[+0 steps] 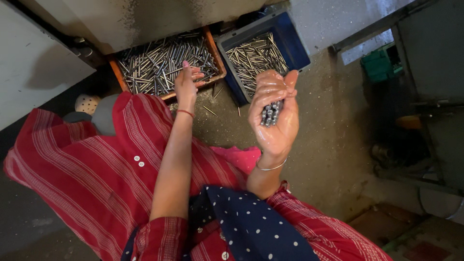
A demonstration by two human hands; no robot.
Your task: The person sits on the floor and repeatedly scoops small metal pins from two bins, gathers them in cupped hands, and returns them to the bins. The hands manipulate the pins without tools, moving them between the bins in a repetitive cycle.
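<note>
Pins [271, 113]: a small bundle of short metal rods, held in the right hand [274, 112]. Bundle's long axis runs roughly up the palm, ends showing at the open side of the fist. Fingers curled over the top of the bundle, thumb raised alongside; palm faces up and looks wet or oily. Thin bangle at that wrist.

Left hand [186, 83]: reached forward, at the near rim of the orange tray [217, 62], fingers loosely bent, tips at or just above the loose pins in it. Whether it pinches a pin cannot be told. Red thread around the wrist.

Relation that matters: the held bundle sits just short of the blue tray [290, 43], which lies straight ahead of the right hand; the orange tray lies ahead and to the left, under the left hand. Right hand nearer the blue, left nearer the orange. Both trays hold heaps of like pins lying in all directions.

Edges: trays stand side by side, close, partly tucked under a pale machine body [159, 19]. A few stray pins on the floor [328, 145] between trays and knees. Open floor to the right of the right hand; dark frame and clutter further right.
</note>
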